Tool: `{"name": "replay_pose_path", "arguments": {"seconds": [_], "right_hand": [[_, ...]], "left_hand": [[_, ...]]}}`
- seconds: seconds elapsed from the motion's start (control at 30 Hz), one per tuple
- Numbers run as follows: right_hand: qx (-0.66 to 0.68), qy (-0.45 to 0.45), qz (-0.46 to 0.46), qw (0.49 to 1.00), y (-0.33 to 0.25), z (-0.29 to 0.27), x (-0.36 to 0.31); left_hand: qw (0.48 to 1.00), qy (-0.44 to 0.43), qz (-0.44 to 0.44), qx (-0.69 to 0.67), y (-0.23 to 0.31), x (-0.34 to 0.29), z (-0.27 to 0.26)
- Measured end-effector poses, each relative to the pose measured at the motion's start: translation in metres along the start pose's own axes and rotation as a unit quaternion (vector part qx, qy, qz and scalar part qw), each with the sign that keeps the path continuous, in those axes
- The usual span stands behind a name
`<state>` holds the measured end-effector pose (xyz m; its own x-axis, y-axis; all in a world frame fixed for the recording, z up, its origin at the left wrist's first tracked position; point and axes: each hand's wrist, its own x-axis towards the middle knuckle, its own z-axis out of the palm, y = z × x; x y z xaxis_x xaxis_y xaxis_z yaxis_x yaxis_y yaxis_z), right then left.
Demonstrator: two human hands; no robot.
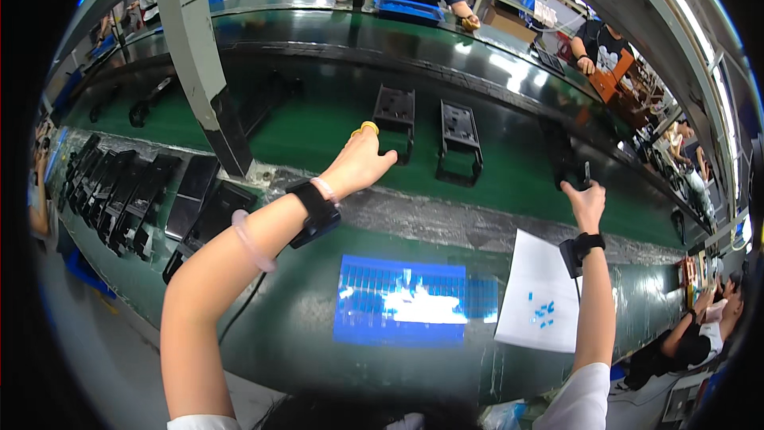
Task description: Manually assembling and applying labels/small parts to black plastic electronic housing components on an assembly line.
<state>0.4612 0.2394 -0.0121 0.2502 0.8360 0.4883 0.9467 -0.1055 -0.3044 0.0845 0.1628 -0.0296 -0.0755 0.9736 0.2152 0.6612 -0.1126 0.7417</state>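
Note:
My left hand [362,161] reaches over the green belt with its thumb apart from the fingers; a yellow covering shows at a fingertip. Just right of it lies a black plastic frame [395,107] with a looped near end, and I see nothing held in this hand. A second black frame [459,129] rests farther right. My right hand [587,205] has its thumb and fingers around the near end of another dark plastic frame [567,153], which blends into the dark belt. A small grey tip stands up by those fingers; I cannot make out what it is.
A blue sheet of small stickers [400,301] and a white sheet [541,295] with several blue pieces lie on the near bench. Black parts [131,195] are lined up at left, beside a grey post [191,56]. Co-workers sit across the line around a blue tray [407,10].

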Motion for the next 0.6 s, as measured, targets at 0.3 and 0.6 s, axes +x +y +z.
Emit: {"name": "replay_pose_path", "arguments": {"seconds": [0.3,0.6], "right_hand": [[-0.068,-0.040,-0.049,0.996,-0.013,0.050,-0.003],[0.005,-0.167,-0.133,0.977,-0.168,0.067,-0.050]], "left_hand": [[0.948,0.039,-0.227,0.221,0.013,0.073,0.065],[0.958,0.082,-0.159,0.224,0.017,0.036,0.018]]}}
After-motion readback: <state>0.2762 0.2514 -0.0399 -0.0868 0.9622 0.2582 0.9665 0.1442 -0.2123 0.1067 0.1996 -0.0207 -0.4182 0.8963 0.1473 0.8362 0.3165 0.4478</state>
